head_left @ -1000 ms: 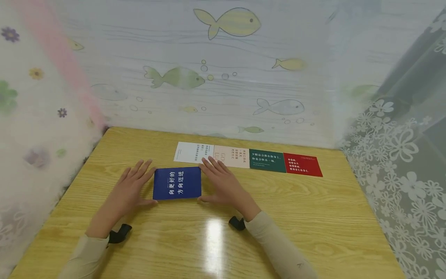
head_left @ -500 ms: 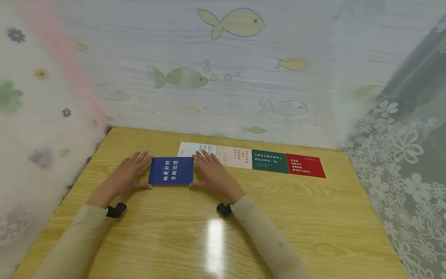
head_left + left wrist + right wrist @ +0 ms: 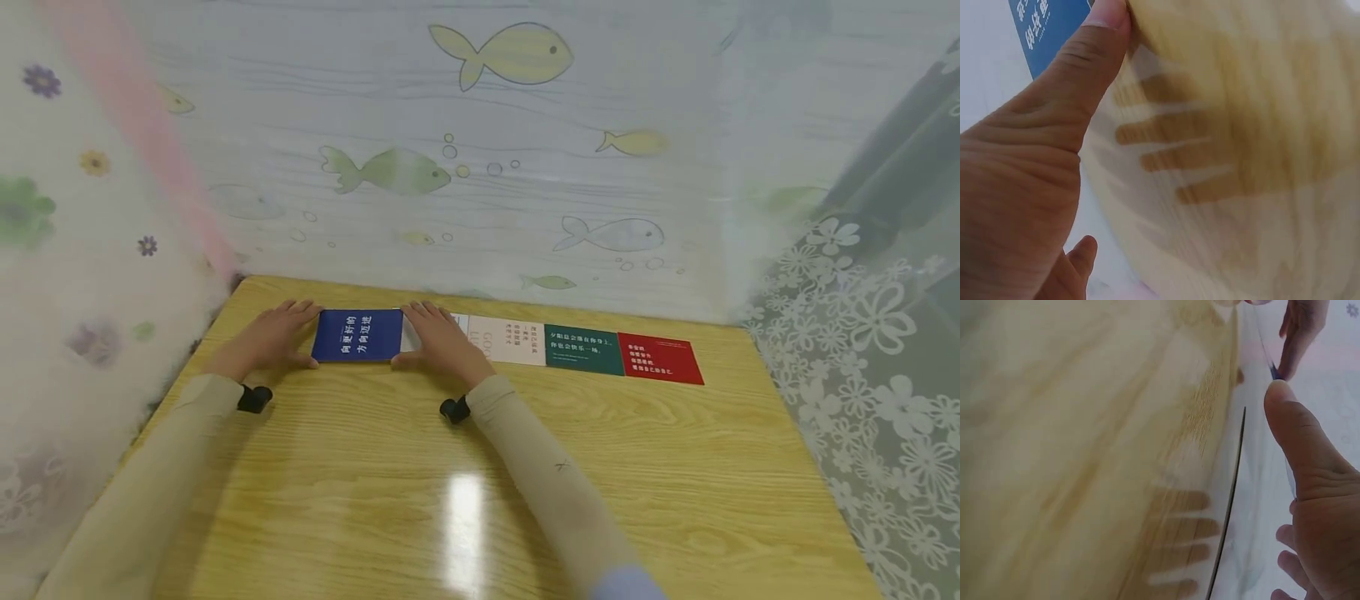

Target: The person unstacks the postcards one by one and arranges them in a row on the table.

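A blue card [image 3: 357, 336] with white lettering is held level between both hands near the back of the table. My left hand [image 3: 266, 337] grips its left edge, thumb at the near corner and fingers at the far one. On the opposite edge, my right hand [image 3: 442, 343] holds the card in the same way, covering most of a white card [image 3: 410, 337] behind it. The left wrist view shows the left thumb [image 3: 1094, 50] against the blue card's edge. In the right wrist view, the right thumb [image 3: 1285, 406] touches a small blue corner.
A pink card [image 3: 517, 340], a green card [image 3: 583, 350] and a red card [image 3: 660, 358] continue the row to the right of the white one. They lie on the glossy wooden table [image 3: 600, 467]. A fish-print curtain [image 3: 495, 108] borders its back edge.
Both hands have carried the blue card away from the body and slightly left, from in front of the row to its left end. The right hand now covers much of the white card.
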The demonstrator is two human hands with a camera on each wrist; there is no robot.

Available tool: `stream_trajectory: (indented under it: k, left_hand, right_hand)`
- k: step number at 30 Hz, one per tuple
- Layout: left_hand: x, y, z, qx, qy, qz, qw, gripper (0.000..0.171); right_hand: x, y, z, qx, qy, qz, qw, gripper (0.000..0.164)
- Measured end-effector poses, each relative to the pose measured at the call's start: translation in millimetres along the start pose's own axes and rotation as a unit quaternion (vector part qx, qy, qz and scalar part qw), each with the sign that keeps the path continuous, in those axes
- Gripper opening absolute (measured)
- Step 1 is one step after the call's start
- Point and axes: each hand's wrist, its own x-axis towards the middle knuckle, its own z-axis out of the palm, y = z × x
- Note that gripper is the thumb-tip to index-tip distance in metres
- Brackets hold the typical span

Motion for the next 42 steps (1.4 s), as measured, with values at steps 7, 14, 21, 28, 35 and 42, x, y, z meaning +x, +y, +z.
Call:
stream_trajectory:
  k: [7, 14, 21, 28, 35, 42]
  left_hand:
    - [7.5, -18.7, -12.5, 0.008, -0.023, -0.015, 0.9996, 0.104]
    - [11.8, -22.3, -21.4, 0.011, -0.039, -0.018, 0.999, 0.103]
    - [16.4, -22.2, -23.8, 0.022, -0.047, -0.025, 0.9983, 0.1]
    - [17.2, -18.7, -29.8, 0.026, -0.054, -0.035, 0.9976, 0.096]
    - [16.5, -15.6, -31.6, 0.028, -0.057, -0.043, 0.9971, 0.094]
    - [16.2, -15.7, -32.4, 0.031, -0.06, -0.044, 0.9968, 0.094]
  right_hand:
    - [24.3, -3.0, 0.4, 0.021, -0.012, 0.016, 1.0, 0.1]
    - [36.4, -6.1, 2.8, -0.006, -0.023, 0.023, 0.999, 0.099]
    - [38.7, -6.7, 5.9, -0.01, -0.022, 0.03, 0.999, 0.098]
    - [43.7, -10.5, 9.6, -0.016, -0.022, 0.031, 0.999, 0.099]
    - [44.2, -13.2, 9.0, -0.022, -0.017, 0.033, 0.999, 0.097]
    - [44.0, -12.5, 9.0, -0.011, -0.024, 0.038, 0.999, 0.099]
